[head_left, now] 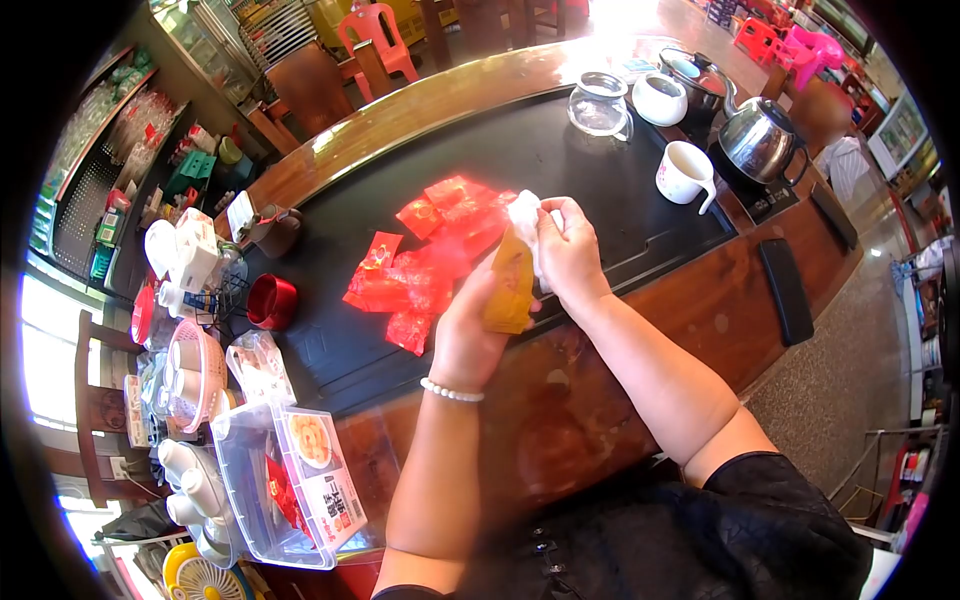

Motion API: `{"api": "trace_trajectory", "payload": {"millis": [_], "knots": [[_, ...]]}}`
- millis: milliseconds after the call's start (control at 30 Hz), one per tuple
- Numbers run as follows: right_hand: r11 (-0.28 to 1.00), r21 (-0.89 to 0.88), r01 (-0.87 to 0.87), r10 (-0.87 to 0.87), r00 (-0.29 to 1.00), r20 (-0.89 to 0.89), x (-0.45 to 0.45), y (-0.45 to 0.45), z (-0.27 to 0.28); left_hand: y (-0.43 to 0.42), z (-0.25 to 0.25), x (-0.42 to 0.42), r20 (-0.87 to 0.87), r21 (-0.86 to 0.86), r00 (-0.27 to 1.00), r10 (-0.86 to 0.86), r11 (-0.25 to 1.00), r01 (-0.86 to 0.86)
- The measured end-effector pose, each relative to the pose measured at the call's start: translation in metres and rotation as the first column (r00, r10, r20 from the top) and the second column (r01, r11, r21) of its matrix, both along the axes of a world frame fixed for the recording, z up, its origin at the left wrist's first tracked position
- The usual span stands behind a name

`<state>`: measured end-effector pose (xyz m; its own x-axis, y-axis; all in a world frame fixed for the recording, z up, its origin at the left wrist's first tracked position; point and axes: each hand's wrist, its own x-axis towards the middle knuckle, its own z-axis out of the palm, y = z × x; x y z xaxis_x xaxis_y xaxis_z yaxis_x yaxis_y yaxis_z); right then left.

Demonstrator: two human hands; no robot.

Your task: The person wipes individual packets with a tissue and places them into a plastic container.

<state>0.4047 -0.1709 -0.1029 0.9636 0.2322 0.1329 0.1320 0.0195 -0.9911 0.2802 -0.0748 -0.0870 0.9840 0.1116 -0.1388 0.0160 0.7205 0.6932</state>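
My left hand [472, 328], with a white bead bracelet on its wrist, is closed around a gold packet [513, 288] held upright over the table's front edge. My right hand [572, 250] pinches a crumpled white tissue [524, 213] at the packet's upper end. Part of the tissue hangs behind the packet, and I cannot tell how far they touch. Just beyond my hands, several shiny red packets [405, 285] lie in a loose heap on the black tray [340, 215].
A clear plastic box [270, 540] with red packets inside stands at the near left, beside stacked cups [190, 480]. A red bowl [271, 302] sits behind it. A glass pot [600, 105], a white mug [684, 172] and a steel kettle [758, 140] occupy the far right.
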Motion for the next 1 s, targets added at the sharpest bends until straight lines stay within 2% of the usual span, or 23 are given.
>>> {"api": "trace_trajectory", "payload": {"millis": [67, 100, 133, 200, 267, 333, 400, 433, 500, 533, 567, 633, 700, 800, 867, 967, 1000], "knots": [[0.979, 0.2, -0.04, 0.102, 0.946, -0.308, 0.001, -0.002, 0.006, 0.001, -0.002, 0.0, -0.004, 0.013, 0.999, 0.035, 0.999, -0.035], [0.961, 0.278, -0.003, 0.112, 0.919, -0.378, -0.003, -0.001, 0.016, 0.002, -0.005, 0.001, -0.001, 0.024, 0.998, 0.057, 0.998, -0.057], [0.941, 0.34, 0.006, 0.137, 0.909, -0.395, -0.007, -0.002, 0.027, 0.002, -0.006, 0.001, 0.003, 0.035, 0.997, 0.079, 0.996, -0.079], [0.889, 0.458, 0.028, 0.19, 0.886, -0.424, -0.014, -0.004, 0.039, 0.001, -0.005, 0.002, 0.039, 0.173, 0.987, 0.159, 0.971, -0.163], [0.827, 0.561, -0.039, 0.319, 0.855, -0.41, -0.002, -0.009, 0.023, 0.001, -0.003, 0.002, 0.035, 0.146, 0.973, 0.227, 0.962, -0.23], [0.756, 0.643, -0.121, 0.46, 0.797, -0.391, 0.001, -0.014, 0.024, 0.001, 0.004, 0.002, -0.02, -0.044, 0.96, 0.28, 0.959, -0.281], [0.676, 0.705, -0.214, 0.606, 0.706, -0.367, 0.001, -0.018, 0.027, -0.006, 0.015, 0.001, -0.029, 0.187, 0.94, 0.34, 0.925, -0.329], [0.669, 0.713, -0.212, 0.597, 0.725, -0.344, 0.0, -0.014, 0.025, -0.01, 0.017, 0.001, -0.028, 0.3, 0.929, 0.37, 0.889, -0.345], [0.654, 0.727, -0.208, 0.575, 0.762, -0.299, -0.005, -0.001, 0.019, -0.016, 0.008, 0.005, 0.115, 0.392, 0.924, 0.364, 0.838, -0.379], [0.711, 0.658, -0.246, 0.536, 0.796, -0.282, -0.008, 0.0, 0.019, -0.017, 0.006, 0.007, 0.186, 0.434, 0.917, 0.354, 0.807, -0.4], [0.764, 0.582, -0.278, 0.499, 0.827, -0.26, -0.01, 0.001, 0.019, -0.016, 0.004, 0.006, 0.177, 0.393, 0.921, 0.348, 0.833, -0.39], [0.867, 0.387, -0.315, 0.419, 0.88, -0.222, -0.014, -0.002, 0.02, -0.017, -0.003, 0.007, 0.236, 0.559, 0.892, 0.386, 0.697, -0.449], [0.904, 0.249, -0.347, 0.384, 0.916, -0.114, -0.018, -0.005, 0.024, -0.018, -0.005, 0.009, 0.274, 0.67, 0.872, 0.407, 0.57, -0.476], [0.937, 0.177, -0.301, 0.307, 0.952, -0.009, -0.019, -0.005, 0.019, -0.018, -0.012, 0.008, 0.267, 0.766, 0.873, 0.409, 0.459, -0.45], [0.936, 0.218, -0.278, 0.279, 0.96, 0.025, -0.016, -0.002, 0.011, -0.018, -0.012, 0.008, 0.262, 0.794, 0.88, 0.396, 0.43, -0.43], [0.953, 0.237, -0.188, 0.201, 0.979, -0.031, -0.014, -0.002, 0.012, -0.019, -0.012, 0.007, 0.275, 0.788, 0.891, 0.361, 0.447, -0.424], [0.935, 0.317, -0.157, 0.202, 0.973, -0.113, -0.013, -0.002, 0.013, -0.019, -0.011, 0.007, 0.283, 0.778, 0.894, 0.347, 0.462, -0.425]]}}
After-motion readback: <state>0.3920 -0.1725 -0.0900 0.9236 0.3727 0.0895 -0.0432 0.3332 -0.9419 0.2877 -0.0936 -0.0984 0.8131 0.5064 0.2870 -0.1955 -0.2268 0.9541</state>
